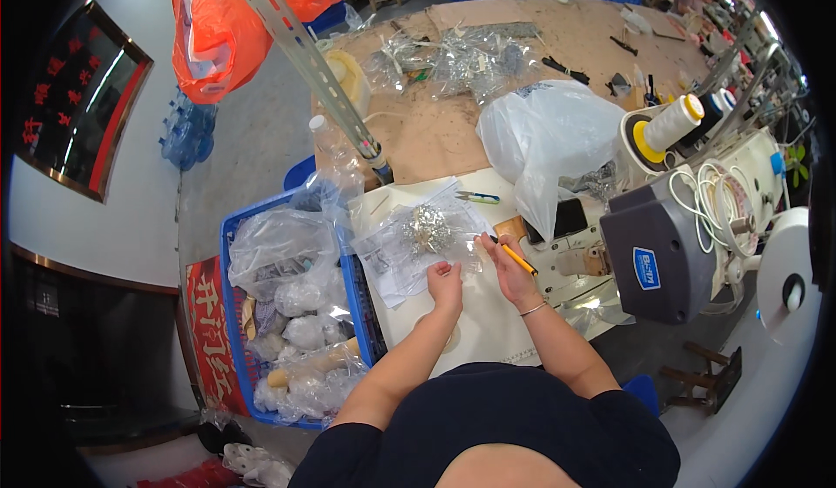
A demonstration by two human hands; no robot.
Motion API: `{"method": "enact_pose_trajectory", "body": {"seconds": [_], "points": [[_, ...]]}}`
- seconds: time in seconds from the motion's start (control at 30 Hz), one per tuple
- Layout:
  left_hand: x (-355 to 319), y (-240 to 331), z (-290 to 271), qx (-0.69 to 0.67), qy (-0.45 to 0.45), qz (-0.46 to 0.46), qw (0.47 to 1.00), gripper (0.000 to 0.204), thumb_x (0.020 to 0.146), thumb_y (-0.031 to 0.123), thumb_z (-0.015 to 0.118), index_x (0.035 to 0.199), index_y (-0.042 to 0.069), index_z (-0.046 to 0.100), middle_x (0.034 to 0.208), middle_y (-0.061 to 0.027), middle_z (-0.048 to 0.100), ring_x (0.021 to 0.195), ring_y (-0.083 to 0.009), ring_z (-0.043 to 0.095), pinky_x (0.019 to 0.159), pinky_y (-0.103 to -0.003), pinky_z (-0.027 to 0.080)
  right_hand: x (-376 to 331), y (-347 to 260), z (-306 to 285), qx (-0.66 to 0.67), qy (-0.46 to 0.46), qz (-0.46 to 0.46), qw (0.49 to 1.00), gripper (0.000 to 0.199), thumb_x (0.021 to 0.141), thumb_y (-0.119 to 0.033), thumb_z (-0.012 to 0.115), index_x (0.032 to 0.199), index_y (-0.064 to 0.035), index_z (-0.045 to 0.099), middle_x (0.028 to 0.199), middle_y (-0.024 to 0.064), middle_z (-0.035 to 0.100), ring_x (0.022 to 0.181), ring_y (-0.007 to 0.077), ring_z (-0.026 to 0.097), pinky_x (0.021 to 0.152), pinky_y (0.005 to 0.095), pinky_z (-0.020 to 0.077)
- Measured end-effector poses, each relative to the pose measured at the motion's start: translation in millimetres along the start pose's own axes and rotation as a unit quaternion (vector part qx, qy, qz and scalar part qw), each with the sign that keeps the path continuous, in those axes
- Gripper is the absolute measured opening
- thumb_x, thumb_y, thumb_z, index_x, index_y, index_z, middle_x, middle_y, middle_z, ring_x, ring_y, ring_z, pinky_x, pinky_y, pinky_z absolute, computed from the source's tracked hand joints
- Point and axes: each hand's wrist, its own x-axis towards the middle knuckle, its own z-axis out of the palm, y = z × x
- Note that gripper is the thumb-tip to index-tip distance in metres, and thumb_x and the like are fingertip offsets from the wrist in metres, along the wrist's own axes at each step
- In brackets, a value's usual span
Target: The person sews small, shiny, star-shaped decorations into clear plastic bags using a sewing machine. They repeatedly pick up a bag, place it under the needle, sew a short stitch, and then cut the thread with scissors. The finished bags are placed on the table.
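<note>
A clear plastic bag (471,260) lies on the white sewing table, with a heap of small shiny metal pieces (428,229) at its far end. My left hand (445,288) is closed at the bag's near edge, its fingertips seeming to pinch the film. On the bag's right side is my right hand (514,277), wearing a bracelet, its fingers bent round an orange, dark-ended pen-like tool (519,258). Whether it also grips the film cannot be made out. Printed papers (387,266) lie beneath the bag. Beyond it rest thread snips (477,197).
To the right stands a sewing machine (657,249) with thread cones (675,122) behind it. A blue crate (353,292) full of bagged goods is at the left. A metal post (318,79) rises beside the table, and a large white plastic bag (544,135) sits beyond.
</note>
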Motion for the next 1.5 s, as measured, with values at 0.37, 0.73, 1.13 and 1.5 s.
{"method": "enact_pose_trajectory", "body": {"seconds": [0.37,0.73,1.13,1.5], "points": [[-17.9,-12.9,20.7,0.157,0.042,0.138,0.977,0.066,0.077,0.011,0.065,0.134,0.001,0.032,0.123,-0.0161,0.037,0.101,-0.024,0.049,0.086,-0.032,0.043,6.4,-22.0,5.0,-0.06,-0.01,-0.03,0.998,0.013,0.091,-0.003,0.05,0.097,-0.0084,0.039,0.119,0.019,0.055,0.121,0.0244,0.046,0.106,0.0332,0.0278],[-5.3,18.3,28.4,-0.072,-0.042,-0.065,0.994,0.038,0.08,0.008,0.064,0.113,0.004,0.046,0.1,-0.0083,0.052,0.086,-0.019,0.054,0.08,-0.03,0.046,-5.6,-29.0,5.2,-0.072,-0.019,-0.031,0.997,0.009,0.092,-0.008,0.05,0.095,-0.0063,0.042,0.113,0.0119,0.058,0.125,0.0222,0.042,0.108,0.0354,0.0237],[3.5,19.5,6.0,-0.265,-0.277,-0.136,0.913,0.025,0.091,0.006,0.042,0.115,0.008,0.046,0.11,-0.0069,0.055,0.1,-0.0211,0.056,0.091,-0.038,0.045,15.2,17.5,6.8,-0.251,-0.092,-0.066,0.961,0.011,0.094,-0.013,0.044,0.099,-0.0066,0.037,0.111,0.0124,0.063,0.132,0.0206,0.026,0.112,0.0385,0.0066],[-10.7,27.2,1.6,-0.319,-0.261,-0.157,0.897,0.026,0.089,0.011,0.05,0.115,0.009,0.047,0.106,-0.0073,0.056,0.1,-0.0213,0.055,0.092,-0.039,0.044,19.5,31.3,-10.5,-0.289,-0.094,-0.097,0.948,0.01,0.093,-0.012,0.044,0.097,-0.0065,0.036,0.104,0.0121,0.065,0.113,0.0151,0.046,0.113,0.0414,0.0085]]}}
